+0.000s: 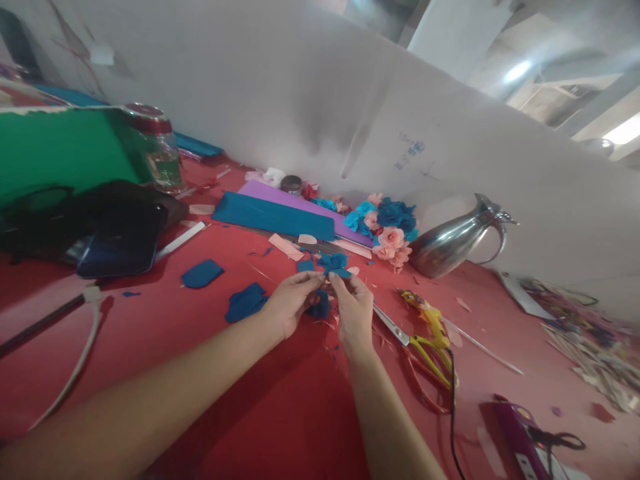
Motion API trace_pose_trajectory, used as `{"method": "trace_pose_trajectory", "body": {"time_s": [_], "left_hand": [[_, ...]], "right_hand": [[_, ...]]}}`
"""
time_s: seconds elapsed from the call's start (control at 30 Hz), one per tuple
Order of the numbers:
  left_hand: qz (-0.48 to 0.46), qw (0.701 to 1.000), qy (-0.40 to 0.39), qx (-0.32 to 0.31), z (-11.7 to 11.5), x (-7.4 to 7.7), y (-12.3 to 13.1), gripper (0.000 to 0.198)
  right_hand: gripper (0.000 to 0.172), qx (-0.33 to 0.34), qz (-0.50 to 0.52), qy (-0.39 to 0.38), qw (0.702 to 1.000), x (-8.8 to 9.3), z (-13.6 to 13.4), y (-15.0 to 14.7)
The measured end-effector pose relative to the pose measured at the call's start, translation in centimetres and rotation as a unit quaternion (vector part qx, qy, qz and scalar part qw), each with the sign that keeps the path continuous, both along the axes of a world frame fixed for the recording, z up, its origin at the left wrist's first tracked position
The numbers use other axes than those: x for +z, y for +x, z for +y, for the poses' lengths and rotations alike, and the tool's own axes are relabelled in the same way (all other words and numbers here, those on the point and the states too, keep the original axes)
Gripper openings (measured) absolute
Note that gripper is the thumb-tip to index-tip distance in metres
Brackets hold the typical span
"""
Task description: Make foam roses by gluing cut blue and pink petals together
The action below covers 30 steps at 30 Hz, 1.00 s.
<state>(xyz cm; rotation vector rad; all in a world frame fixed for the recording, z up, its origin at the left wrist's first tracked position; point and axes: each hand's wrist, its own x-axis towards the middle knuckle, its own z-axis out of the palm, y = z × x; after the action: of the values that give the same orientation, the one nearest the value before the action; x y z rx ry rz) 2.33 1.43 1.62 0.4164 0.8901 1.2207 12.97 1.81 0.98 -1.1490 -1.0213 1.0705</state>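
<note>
Between the fingertips (335, 279) shows deep-blue paper (342, 273) (small, partly hidden).

A white oval ceiling light (519, 71) glares at upper right, highlights streak the shiny silver metal pitcher (445, 243), and the flat red tabletop (280, 407) darkens toward me. Wide-angle distortion stretches the edges, the tangled pale strips (595, 363) blur, and my bare right hand (354, 310) looks slightly soft.
</note>
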Motion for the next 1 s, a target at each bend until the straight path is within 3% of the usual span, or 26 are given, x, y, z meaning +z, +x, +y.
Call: {"method": "trace_pose_trajectory", "body": {"time_s": [0.17, 0.4, 0.57, 0.73, 1.0], "left_hand": [[0.052, 0.998, 0.036, 0.007, -0.3, -0.3, 0.1, 0.012], [-0.011, 0.999, -0.005, 0.034, 0.4, -0.1, -0.6, 0.014], [-0.027, 0.999, 0.021, -0.003, 0.4, -0.2, -0.6, 0.016], [-0.005, 0.998, 0.044, -0.035, -0.1, -0.5, 0.0, 0.017], [-0.003, 0.999, 0.040, -0.025, 0.3, -0.5, -0.4, 0.016]], "right_hand": [[0.029, -0.011, -0.006, -0.002, 1.000, 0.4, -0.2, -0.2], [0.025, -0.037, 0.043, 0.000, 0.998, 0.5, -0.6, 0.2], [0.020, 0.007, 0.001, 0.017, 1.000, 0.7, -0.8, -0.3], [0.022, -0.004, -0.010, 0.010, 1.000, 0.9, -0.8, -0.7], [0.024, 0.015, -0.026, 0.018, 0.999, 1.0, -1.0, -0.4]]}}
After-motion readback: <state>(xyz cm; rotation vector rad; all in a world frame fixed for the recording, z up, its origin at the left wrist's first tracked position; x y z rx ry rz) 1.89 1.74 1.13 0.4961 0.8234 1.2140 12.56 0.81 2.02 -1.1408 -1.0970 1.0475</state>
